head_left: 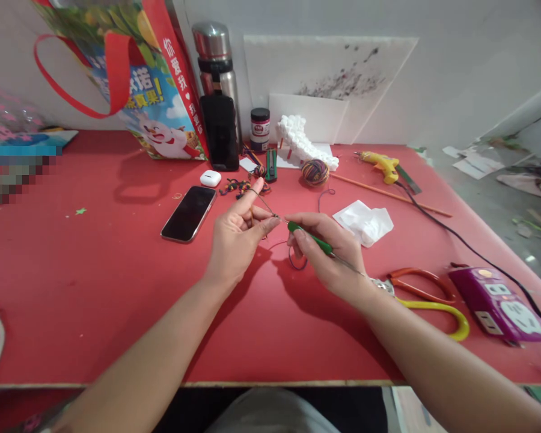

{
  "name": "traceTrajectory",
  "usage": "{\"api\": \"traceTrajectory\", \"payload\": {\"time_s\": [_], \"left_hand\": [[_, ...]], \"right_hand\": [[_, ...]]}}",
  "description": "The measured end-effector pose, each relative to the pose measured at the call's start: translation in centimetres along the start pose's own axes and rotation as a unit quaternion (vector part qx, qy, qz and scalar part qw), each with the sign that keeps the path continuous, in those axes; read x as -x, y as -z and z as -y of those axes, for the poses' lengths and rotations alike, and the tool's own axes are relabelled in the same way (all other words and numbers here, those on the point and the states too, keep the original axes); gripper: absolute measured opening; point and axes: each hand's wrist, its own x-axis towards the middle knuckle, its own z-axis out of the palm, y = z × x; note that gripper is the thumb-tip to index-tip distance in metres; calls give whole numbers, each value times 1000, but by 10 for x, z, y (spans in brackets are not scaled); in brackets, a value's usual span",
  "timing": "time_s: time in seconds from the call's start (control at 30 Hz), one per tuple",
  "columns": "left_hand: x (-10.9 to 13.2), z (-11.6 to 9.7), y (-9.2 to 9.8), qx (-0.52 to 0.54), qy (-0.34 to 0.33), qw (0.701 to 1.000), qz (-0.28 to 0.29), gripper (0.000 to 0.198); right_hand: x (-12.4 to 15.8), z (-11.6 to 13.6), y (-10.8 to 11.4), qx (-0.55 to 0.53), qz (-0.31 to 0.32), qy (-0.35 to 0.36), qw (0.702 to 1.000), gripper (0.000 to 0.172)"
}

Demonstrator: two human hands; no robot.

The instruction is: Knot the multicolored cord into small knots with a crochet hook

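Observation:
My left hand (238,234) pinches a small dark piece of yarn work (275,216) between thumb and finger, its index finger raised with yarn running over it. In my right hand (327,249) is a crochet hook with a green grip (309,237), its thin tip pointing left close to the yarn work. A loop of dark yarn (297,266) hangs under my right fingers. Behind the hands, a multicoloured yarn ball (315,172) rests on the red table (117,288), with a strand trailing toward me. Braided yarn pieces (237,187) lie beyond my left fingertips.
Left of my hands lie a phone (189,214) and a white earphone case (210,178). A bottle (213,42), a jar (260,129) and a bag (166,120) stand behind. To the right are crumpled tissue (364,224), scissors (460,325), a glue gun (381,165) and a purple power strip (500,304).

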Motion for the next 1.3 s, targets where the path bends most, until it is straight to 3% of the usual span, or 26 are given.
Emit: {"api": "traceTrajectory", "payload": {"time_s": [0.1, 0.2, 0.37, 0.5, 0.67, 0.97, 1.3], "left_hand": [[7, -2, -7, 8, -9, 1000, -21, 78], [12, -4, -14, 78, 47, 996, -10, 87], [8, -12, -9, 186, 104, 976, 38, 79], [0, -19, 3, 184, 109, 974, 80, 64], [-2, -21, 9, 151, 90, 978, 108, 62], [-1, -28, 13, 113, 71, 984, 113, 62], [-5, -33, 21, 80, 53, 985, 143, 54]], "right_hand": [[5, -1, -9, 82, -12, 34, 996, 21], [10, -3, -17, 129, -30, 60, 989, 23], [11, -3, -15, 65, -29, 93, 993, 29], [4, -3, -4, -98, 1, 25, 995, 26], [-2, -3, 6, -243, 14, -71, 967, 21], [-6, 1, 18, -215, 11, -108, 971, 21], [-12, 9, 25, -205, 7, -82, 975, 17]]}}
